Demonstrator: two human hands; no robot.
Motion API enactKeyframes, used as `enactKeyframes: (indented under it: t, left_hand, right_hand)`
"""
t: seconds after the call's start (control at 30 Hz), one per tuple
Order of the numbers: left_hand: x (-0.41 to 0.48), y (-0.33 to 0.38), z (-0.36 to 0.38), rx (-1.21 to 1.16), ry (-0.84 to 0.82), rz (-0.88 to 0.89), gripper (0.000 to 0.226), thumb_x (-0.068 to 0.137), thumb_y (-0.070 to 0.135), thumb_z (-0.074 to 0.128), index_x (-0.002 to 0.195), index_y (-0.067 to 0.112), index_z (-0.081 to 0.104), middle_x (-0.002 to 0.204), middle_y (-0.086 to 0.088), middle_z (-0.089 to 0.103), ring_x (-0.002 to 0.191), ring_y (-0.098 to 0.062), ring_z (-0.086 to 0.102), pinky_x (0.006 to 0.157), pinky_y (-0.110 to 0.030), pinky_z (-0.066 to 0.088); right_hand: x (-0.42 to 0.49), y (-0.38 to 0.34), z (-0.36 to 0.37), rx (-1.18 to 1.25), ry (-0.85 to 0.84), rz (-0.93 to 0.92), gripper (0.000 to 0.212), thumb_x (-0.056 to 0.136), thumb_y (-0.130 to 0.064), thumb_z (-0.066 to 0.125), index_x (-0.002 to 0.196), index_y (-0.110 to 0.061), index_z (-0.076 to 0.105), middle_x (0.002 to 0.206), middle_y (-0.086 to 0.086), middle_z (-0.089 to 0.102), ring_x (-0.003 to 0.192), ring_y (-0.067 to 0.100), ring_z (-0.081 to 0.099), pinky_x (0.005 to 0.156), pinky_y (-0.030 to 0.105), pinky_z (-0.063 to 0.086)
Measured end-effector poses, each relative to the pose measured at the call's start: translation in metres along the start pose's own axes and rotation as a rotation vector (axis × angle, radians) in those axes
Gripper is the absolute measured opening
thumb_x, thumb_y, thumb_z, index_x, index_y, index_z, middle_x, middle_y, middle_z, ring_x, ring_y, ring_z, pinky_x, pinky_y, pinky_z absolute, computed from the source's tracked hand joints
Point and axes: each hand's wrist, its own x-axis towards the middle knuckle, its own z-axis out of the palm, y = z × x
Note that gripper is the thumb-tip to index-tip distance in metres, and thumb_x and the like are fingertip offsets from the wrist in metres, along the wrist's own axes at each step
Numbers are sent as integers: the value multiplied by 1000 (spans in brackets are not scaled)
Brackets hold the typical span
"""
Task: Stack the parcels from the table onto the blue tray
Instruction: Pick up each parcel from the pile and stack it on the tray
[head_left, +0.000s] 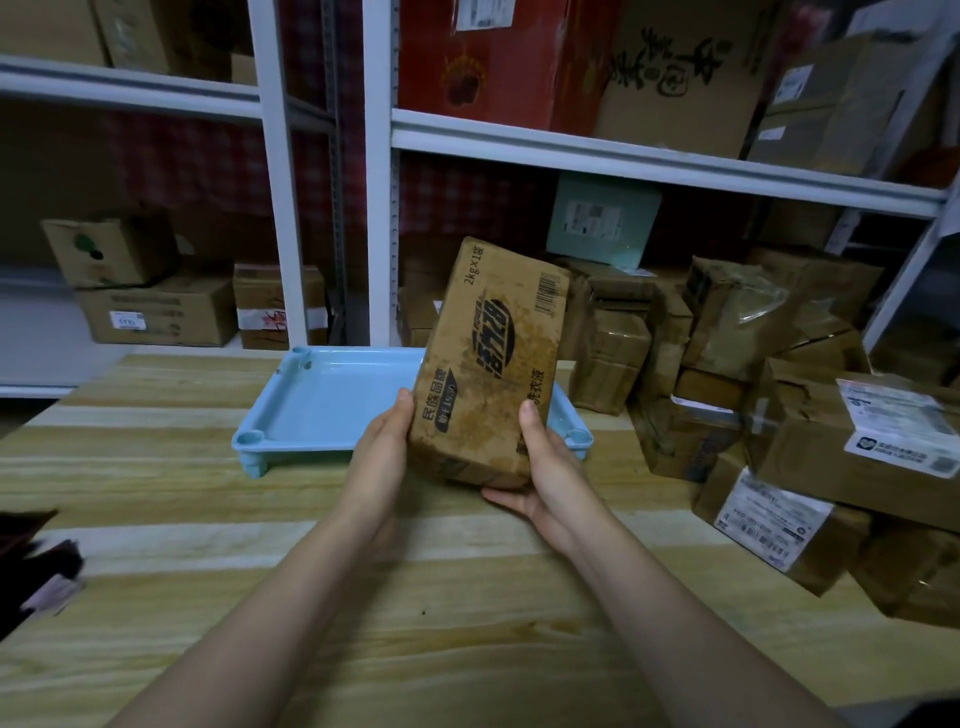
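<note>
Head view: left grip (382, 447) and right grip (545, 467) clasp the first parcel (493, 358), tilted, over the empty blue tray (322, 395); next, lower it flat inside

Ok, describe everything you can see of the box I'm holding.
The cardboard parcel is brown and oblong, with black printed lettering, a barcode near its far right corner and a scuffed, stained face. It is held above the table, far end tilted up, in front of the blue tray. The left hand grips its near left edge; the right hand cups its near right corner.
</note>
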Motion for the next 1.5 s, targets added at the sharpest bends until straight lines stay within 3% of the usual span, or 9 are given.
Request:
enactKeyframes:
  t: [0.33, 0.47, 0.57, 0.77, 1.0, 1.2, 1.33, 1.43, 1.5]
  left_hand:
    - [12, 5, -12, -27, 44, -53, 37, 99, 56, 36, 97, 34, 65, 107, 13, 67, 101, -8, 59, 92, -34, 41]
    - [2, -3, -11, -58, 32, -59, 44, 95, 62, 37, 123, 36, 57, 124, 13, 61, 116, -14, 54, 108, -45, 37]
    - [-3, 0, -8, -64, 31, -29, 46, 93, 65, 36, 123, 36, 55, 124, 11, 60, 117, -17, 53, 107, -52, 38]
    - [-17, 5, 1, -92, -19, 6, 47, 92, 62, 42, 120, 28, 60, 117, 4, 67, 110, -17, 62, 95, -41, 51]
    - [-33, 11, 8, -38, 41, 108, 43, 84, 55, 61, 118, 28, 63, 111, 7, 70, 100, -9, 65, 93, -40, 53]
    - [-39, 16, 4, 15, 68, 174, 75, 58, 77, 71, 121, 38, 59, 127, 4, 60, 111, -13, 61, 98, -41, 50]
    - [-44, 19, 3, 63, 104, 252, 64, 73, 50, 77, 130, 38, 49, 127, 9, 49, 108, -5, 55, 91, -28, 49]
    - [-42, 19, 1, 119, 135, 302, 75, 71, 63, 73, 136, 40, 44, 133, 8, 45, 120, -11, 49, 100, -35, 45]
    - [-41, 20, 3, 78, 152, 317, 56, 85, 54, 64, 134, 38, 45, 134, 8, 47, 123, -10, 46, 100, -31, 41]
  right_hand:
    - [11, -1, 18, -59, -22, -19, 57, 88, -61, 57, 136, -31, 50, 128, -1, 62, 115, 23, 60, 94, 56, 54]
    - [4, 1, 6, -25, -56, -38, 73, 74, -64, 62, 138, -32, 49, 131, 0, 61, 119, 24, 58, 96, 57, 52]
    - [-2, -4, -2, 63, -103, -7, 71, 78, -71, 52, 138, -34, 49, 134, 5, 61, 123, 30, 57, 101, 61, 47]
    - [-19, -22, -24, 113, -129, 25, 50, 96, -60, 40, 131, -28, 56, 129, 13, 65, 118, 35, 61, 98, 64, 48]
    - [-35, -30, -37, -24, -81, -24, 61, 90, -67, 42, 134, -26, 55, 126, 6, 67, 118, 25, 61, 98, 55, 52]
    - [-36, -31, -37, -52, -76, -42, 82, 77, -76, 46, 147, -33, 41, 141, 5, 57, 123, 29, 57, 106, 60, 43]
    - [-34, -34, -32, -94, -43, -83, 53, 93, -67, 41, 136, -36, 39, 142, 2, 51, 123, 28, 52, 107, 56, 42]
    - [-33, -35, -32, -183, -23, -86, 65, 94, -68, 37, 149, -34, 36, 146, 2, 47, 125, 25, 50, 100, 45, 47]
    - [-32, -36, -32, -127, -7, -66, 67, 93, -67, 40, 148, -28, 39, 140, 4, 49, 120, 25, 52, 93, 42, 49]
